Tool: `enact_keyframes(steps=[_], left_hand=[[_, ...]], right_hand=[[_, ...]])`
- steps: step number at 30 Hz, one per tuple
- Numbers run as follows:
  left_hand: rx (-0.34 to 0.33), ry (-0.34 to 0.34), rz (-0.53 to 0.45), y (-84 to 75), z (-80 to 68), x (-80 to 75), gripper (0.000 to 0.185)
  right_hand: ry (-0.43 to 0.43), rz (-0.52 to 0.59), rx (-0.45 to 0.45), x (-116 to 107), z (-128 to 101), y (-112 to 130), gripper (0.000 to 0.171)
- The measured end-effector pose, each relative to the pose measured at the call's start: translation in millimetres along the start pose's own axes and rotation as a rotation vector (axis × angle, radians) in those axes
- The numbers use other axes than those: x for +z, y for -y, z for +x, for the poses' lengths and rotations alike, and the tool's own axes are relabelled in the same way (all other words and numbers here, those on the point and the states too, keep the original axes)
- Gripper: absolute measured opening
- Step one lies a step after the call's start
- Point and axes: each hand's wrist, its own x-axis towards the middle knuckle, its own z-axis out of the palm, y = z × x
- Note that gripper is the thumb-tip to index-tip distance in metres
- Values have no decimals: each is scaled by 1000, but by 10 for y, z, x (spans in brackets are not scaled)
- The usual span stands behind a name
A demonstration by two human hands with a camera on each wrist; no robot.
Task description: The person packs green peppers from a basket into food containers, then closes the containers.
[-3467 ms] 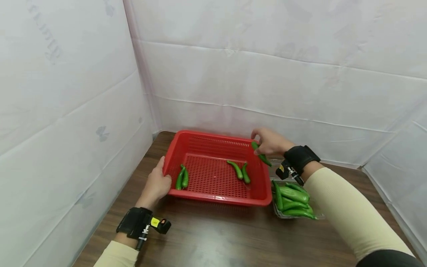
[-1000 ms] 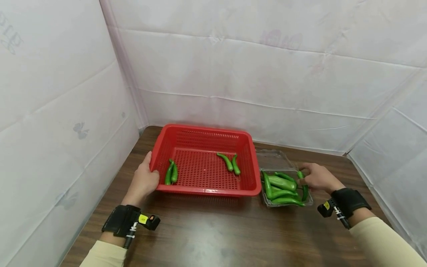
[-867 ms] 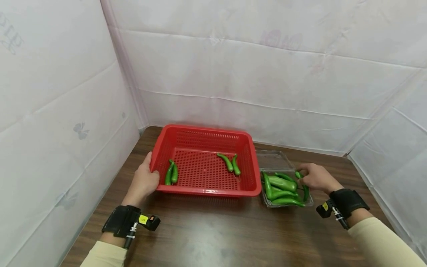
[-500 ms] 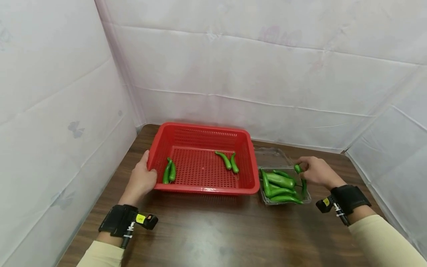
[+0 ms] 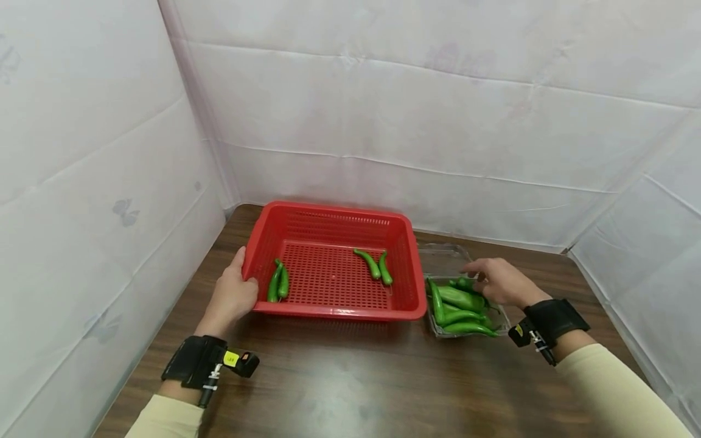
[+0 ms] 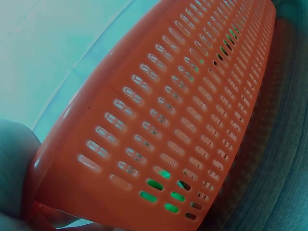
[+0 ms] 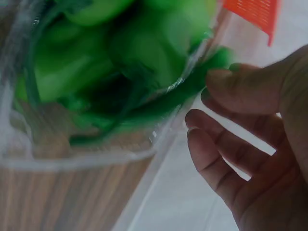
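Note:
A red slotted basket [image 5: 334, 313] stands on the brown table [image 5: 356, 377]. It holds one pair of green peppers [image 5: 278, 283] at its left and another pair [image 5: 375, 266] towards its right. My left hand [image 5: 237, 292] grips the basket's left rim, and the basket wall [image 6: 183, 120] fills the left wrist view. Right of the basket, a clear plastic tray [image 5: 505, 321] holds several green peppers [image 5: 457, 301]. My right hand [image 5: 482, 277] hovers over the tray's back, fingers loosely bent. One fingertip [image 7: 219, 77] touches a pepper [image 7: 187, 89] at the tray's edge [image 7: 72, 159].
White sheeting walls the table on the left, back and right. The tray's clear lid [image 5: 445, 255] lies open behind it, beside the basket's right wall. Bare brown tabletop stretches in front of the basket and tray.
My right hand took a pepper from over the basket's right rim to the tray. Since half a second ago it slid left and its pinch loosened. The left hand has stayed on the rim.

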Motion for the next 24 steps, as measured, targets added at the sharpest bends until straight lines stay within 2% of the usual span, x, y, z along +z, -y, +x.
enact_keyframes(steps=[3,13,18,24], left_hand=[[3,-6,-4,-7,-5,13,78],[18,-8,-1,-8,-8,10,78],[22,-10,-7,-7,-9,6,77],[32,-14,0,-16,8,21,77]], right_hand=[[16,-11,-26,58,7,8,40],[-6,13,-61,117,30,34,39],[-48,48,-72,50,48,41,37],[-80,52,-38,-66,118,119,33]])
